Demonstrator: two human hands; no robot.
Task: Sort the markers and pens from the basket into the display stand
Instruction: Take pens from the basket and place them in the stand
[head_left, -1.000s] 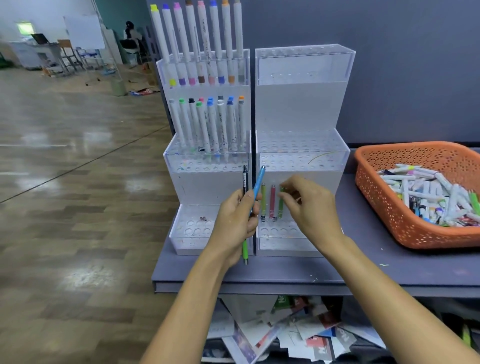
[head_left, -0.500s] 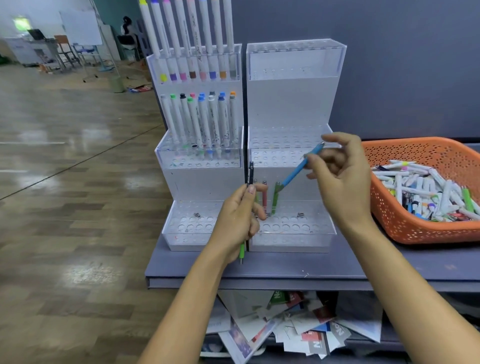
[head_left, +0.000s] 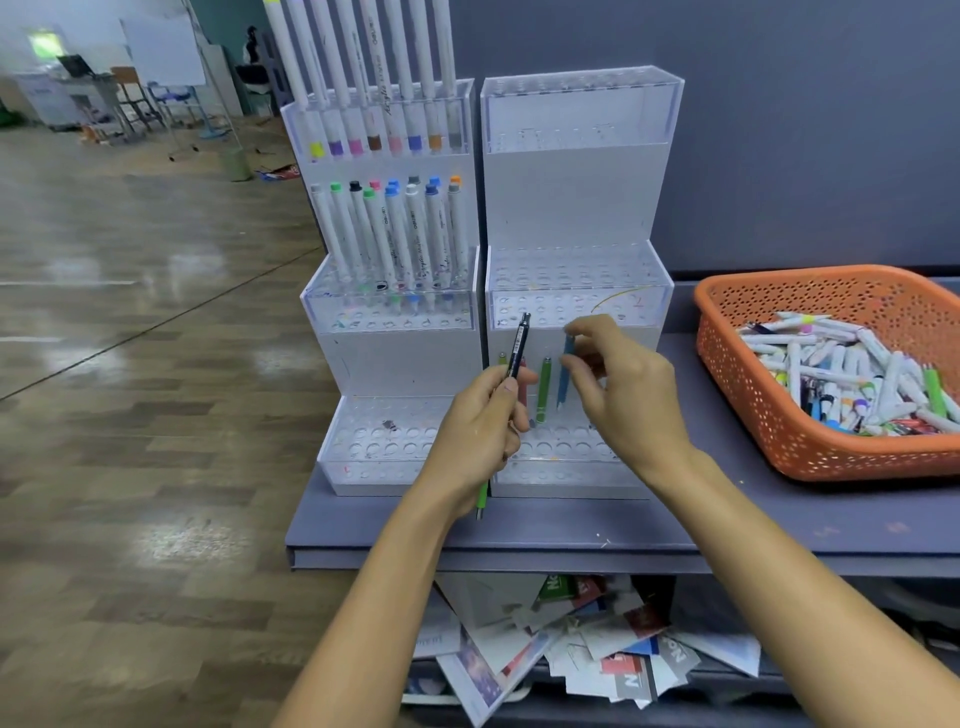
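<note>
A black pen (head_left: 519, 343) is gripped in the L hand (head_left: 475, 436), w/ thumb and curled fingers closed round its lower half and its top end pointing up and slightly R. A held green pen (head_left: 482, 501) is kept in the same fist; only its tip is seen, poking out below the palm above the counter (head_left: 675, 519).

A blue pen (head_left: 566, 374) is pinched near its top btwn thumb and fingertips of the R hand (head_left: 623, 395). It is held almost upright, tip down at the rear holes of the btm tier of the R display stand (head_left: 576, 208). Whether the tip is seated in a hole can't be told.

Just L of it a standing green pen (head_left: 543, 389) is set in that tier. A red pen (head_left: 522, 387) beside it is partly hidden by the L hand's fingers.

The L display stand (head_left: 395, 358) is placed right against the R one. Its top and mid tiers are filled w/ white markers (head_left: 395, 234) w/ coloured caps.

The orange basket (head_left: 779, 415) is set on the counter to the R, apart from the stands, w/ a heap of mixed markers and pens (head_left: 841, 374) inside. Loose papers (head_left: 571, 649) are piled on the shelf under the counter.
</note>
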